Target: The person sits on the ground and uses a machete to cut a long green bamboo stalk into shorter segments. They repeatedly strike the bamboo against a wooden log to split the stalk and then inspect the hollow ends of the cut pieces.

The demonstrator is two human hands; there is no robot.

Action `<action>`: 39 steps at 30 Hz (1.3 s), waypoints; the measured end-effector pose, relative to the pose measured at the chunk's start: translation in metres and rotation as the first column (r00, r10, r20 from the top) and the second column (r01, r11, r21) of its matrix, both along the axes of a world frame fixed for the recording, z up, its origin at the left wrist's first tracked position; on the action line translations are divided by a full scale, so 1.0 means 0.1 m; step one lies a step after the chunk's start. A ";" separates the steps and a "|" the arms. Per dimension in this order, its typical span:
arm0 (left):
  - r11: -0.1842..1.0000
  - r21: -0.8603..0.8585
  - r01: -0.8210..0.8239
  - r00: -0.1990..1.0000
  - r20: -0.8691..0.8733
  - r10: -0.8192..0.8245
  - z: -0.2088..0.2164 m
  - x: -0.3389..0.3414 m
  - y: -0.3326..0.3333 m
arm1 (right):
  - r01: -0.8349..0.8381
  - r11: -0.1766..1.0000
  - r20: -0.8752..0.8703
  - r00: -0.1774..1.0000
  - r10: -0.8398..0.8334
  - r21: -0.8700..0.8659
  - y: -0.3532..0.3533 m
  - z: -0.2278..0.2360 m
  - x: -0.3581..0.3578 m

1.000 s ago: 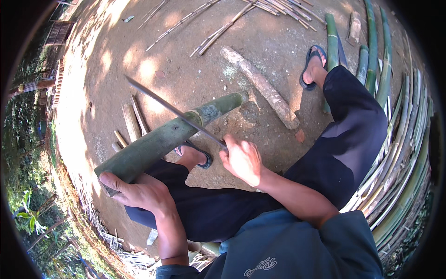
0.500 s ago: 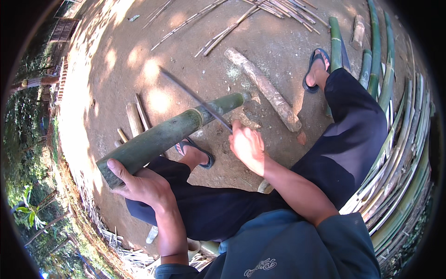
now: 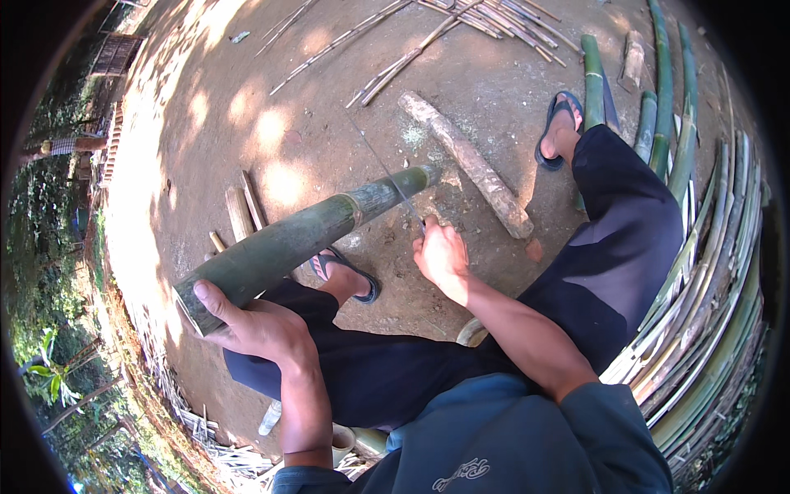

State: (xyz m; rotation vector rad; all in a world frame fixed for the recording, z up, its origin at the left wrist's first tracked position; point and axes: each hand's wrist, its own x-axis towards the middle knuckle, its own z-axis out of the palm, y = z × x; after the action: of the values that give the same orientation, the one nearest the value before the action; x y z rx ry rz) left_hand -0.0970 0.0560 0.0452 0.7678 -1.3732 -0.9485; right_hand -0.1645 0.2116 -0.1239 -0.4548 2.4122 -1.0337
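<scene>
A thick green bamboo pole slants from lower left up to the right in front of me, its far end close to the ground. My left hand grips the near end, thumb on top and the other fingers hidden beneath. In my right hand is the handle of a long thin-bladed machete. Its blade shows nearly edge-on and crosses the pole beyond the pale node ring; whether it touches the bamboo I cannot tell.
On the bare ground ahead lies a rough log. Thin sticks are scattered farther off. Green bamboo poles and a large pile of split bamboo strips flank my right leg. Short wood pieces lie left of the pole.
The machete blade has swung to the right along the pole and turned from its flat side to nearly edge-on. My right hand has shifted slightly right; my left keeps its grip.
</scene>
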 end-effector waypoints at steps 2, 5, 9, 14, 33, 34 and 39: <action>0.994 0.054 0.100 0.993 -0.064 -0.096 -0.02 0.01 -0.01 | 0.056 0.997 0.066 0.996 -0.059 0.049 0.03 0.05 0.00; 0.986 0.065 0.151 0.987 -0.058 -0.148 -0.05 0.08 -0.03 | -0.102 0.985 0.075 0.991 0.113 -0.137 0.08 0.20 0.15; 0.979 0.188 0.080 0.988 -0.146 -0.053 -0.10 0.08 -0.09 | -0.062 0.988 -0.133 0.990 0.043 -0.142 0.06 0.23 0.11; 0.953 0.253 0.170 0.981 -0.138 -0.139 -0.13 0.13 -0.10 | -0.161 0.982 -0.053 0.986 0.157 -0.095 0.07 0.18 -0.01; 0.987 0.147 0.068 0.997 -0.032 -0.064 -0.03 -0.01 -0.03 | -0.048 0.998 -0.004 0.999 0.048 -0.045 -0.04 0.25 0.00; 0.982 0.176 0.065 0.998 -0.014 -0.063 -0.03 0.01 -0.04 | -0.150 0.983 -0.023 0.989 0.148 -0.102 -0.04 0.26 0.03; 0.983 0.169 0.069 0.992 -0.116 -0.049 -0.09 0.14 -0.01 | -0.163 0.976 -0.040 0.986 0.159 -0.141 -0.08 0.24 0.09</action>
State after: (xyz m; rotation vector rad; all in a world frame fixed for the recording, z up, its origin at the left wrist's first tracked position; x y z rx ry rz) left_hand -0.0829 0.0551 0.0359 0.7953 -1.2337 -1.1517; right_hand -0.1556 0.2039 -0.0999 -0.7076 2.2898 -1.1396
